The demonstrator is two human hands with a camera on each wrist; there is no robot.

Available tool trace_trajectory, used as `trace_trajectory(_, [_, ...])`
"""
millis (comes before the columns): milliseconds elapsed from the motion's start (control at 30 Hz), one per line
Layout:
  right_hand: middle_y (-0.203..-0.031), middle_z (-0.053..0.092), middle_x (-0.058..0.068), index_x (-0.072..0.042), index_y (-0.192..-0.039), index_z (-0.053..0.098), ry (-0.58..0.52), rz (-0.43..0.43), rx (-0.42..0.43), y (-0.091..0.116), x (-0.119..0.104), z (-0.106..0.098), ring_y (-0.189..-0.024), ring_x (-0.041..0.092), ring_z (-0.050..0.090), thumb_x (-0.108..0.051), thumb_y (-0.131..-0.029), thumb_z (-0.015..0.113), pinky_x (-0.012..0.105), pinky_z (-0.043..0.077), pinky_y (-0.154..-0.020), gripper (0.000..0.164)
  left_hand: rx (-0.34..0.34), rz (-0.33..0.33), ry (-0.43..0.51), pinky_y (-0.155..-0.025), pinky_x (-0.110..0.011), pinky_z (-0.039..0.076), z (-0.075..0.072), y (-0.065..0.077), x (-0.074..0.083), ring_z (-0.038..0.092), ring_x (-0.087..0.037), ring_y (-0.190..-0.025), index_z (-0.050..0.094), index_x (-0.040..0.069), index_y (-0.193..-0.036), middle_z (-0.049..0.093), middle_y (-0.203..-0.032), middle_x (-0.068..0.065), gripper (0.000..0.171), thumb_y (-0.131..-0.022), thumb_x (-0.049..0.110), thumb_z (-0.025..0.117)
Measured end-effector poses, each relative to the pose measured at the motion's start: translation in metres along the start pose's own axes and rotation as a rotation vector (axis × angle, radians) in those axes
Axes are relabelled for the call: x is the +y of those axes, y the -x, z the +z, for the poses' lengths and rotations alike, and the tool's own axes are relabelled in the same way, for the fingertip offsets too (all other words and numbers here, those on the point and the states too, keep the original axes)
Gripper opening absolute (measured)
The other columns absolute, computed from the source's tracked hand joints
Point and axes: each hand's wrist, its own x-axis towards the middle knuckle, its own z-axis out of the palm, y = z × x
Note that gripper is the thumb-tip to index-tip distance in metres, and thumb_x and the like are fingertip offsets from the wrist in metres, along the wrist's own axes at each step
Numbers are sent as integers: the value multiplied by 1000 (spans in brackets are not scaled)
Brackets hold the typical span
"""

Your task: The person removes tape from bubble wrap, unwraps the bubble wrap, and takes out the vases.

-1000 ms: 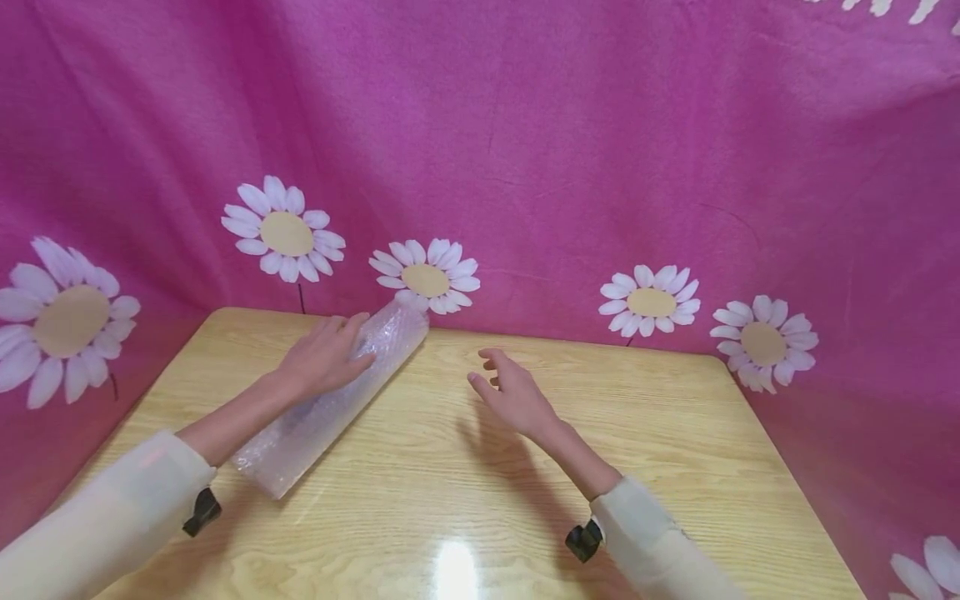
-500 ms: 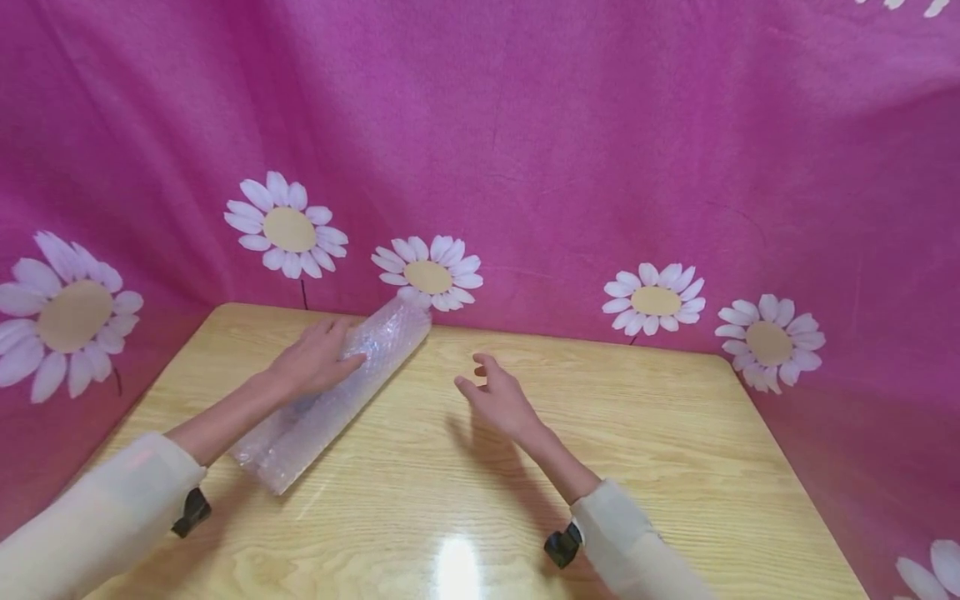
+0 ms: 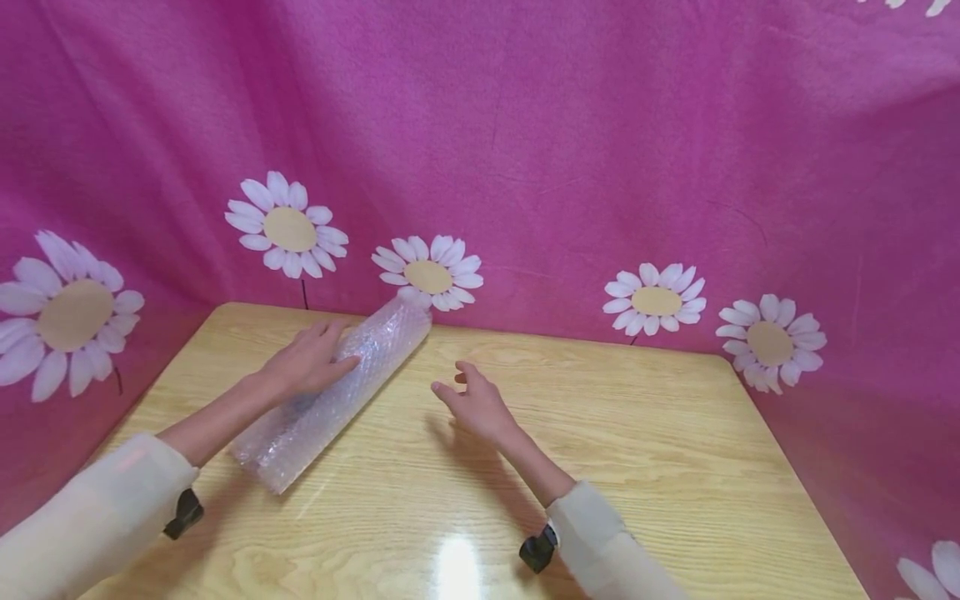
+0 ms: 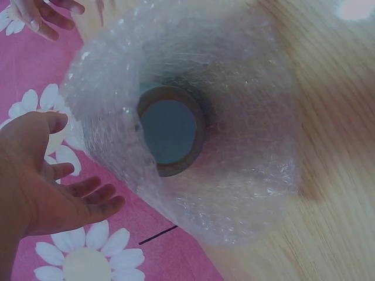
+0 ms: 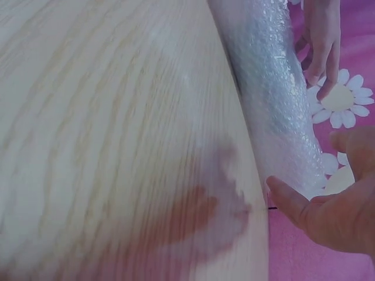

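Bubble-wrap roll (image 3: 337, 402), just one, surrounds one round-ended object (image 4: 170, 132).

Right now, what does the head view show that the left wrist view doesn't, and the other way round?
Only the head view: the cream sleeves and a black device below each cuff.
Only the left wrist view: the inside of the bubble wrap through its open end, with a round, brown-rimmed thing in it; I cannot tell what.
Both: the bubble wrap, left hand, right hand, wooden table and pink daisy cloth.
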Motion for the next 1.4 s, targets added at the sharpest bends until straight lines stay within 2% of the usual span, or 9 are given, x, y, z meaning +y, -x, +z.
trace_trajectory(233, [-137,54,24,4,-150,35,-44,24,-33,-2,-6,13,-104,31,68,-38,-98,61,42,52,-94,72,17,23,-3,-99,-68,39,0,4,-6,41,-55,-126,35,-8,-146,42,-138,-37,65,-99,30,57])
trace_trajectory(400, [-137,54,23,3,-151,34,-100,52,-49,-6,-9,24,-90,28,71,-38,-96,63,38,56,-85,74,17,29,9,-101,-68,37,1,6,-7,40,-56,-126,34,-9,-147,42,-138,-38,66,-99,29,58])
trace_trajectory(700, [-136,53,25,4,-148,39,-166,32,-29,-11,-21,49,-88,28,72,-33,-96,65,33,59,-77,68,4,29,26,-103,-68,36,0,8,-8,39,-56,-128,32,-10,-147,41,-139,-40,67,-98,27,58])
trace_trajectory(767, [-137,52,26,4,-148,39,-168,33,-24,-12,-24,56,-90,28,72,-31,-96,65,33,59,-78,68,5,31,28,-102,-68,36,0,9,-8,40,-56,-127,32,-10,-147,41,-138,-40,66,-98,27,58])
trace_trajectory(967, [-141,49,26,3,-148,39,-177,61,-4,-13,-32,70,-111,36,64,-33,-96,66,42,53,-94,69,17,45,37,-102,-67,37,0,10,-10,43,-55,-125,35,-11,-145,44,-135,-40,65,-98,26,59])
trace_trajectory(1133, [-141,49,24,1,-148,40,-172,79,52,-16,-38,80,-115,34,61,-35,-95,65,46,49,-99,69,11,38,35,-101,-65,40,1,10,-11,46,-54,-123,36,-11,-144,46,-133,-40,65,-98,28,60])
trace_trajectory(1233, [-143,48,25,-1,-151,36,-188,97,48,-18,-39,86,-105,32,66,-35,-96,65,44,53,-93,71,-7,24,36,-100,-65,40,1,9,-11,47,-53,-123,34,-11,-146,46,-133,-40,66,-99,29,59])
trace_trajectory(1333, [-142,46,29,0,-153,32,-252,106,33,-18,-41,91,-91,31,70,-30,-97,65,38,58,-81,71,-21,16,36,-100,-66,40,2,9,-12,47,-52,-123,34,-11,-146,46,-133,-39,67,-99,30,58])
trace_trajectory(1400, [-140,45,32,2,-153,31,-306,102,32,-18,-42,94,-90,34,70,-25,-97,65,35,60,-74,71,-21,19,40,-100,-66,40,2,9,-13,46,-52,-124,34,-11,-146,46,-134,-39,67,-100,30,58])
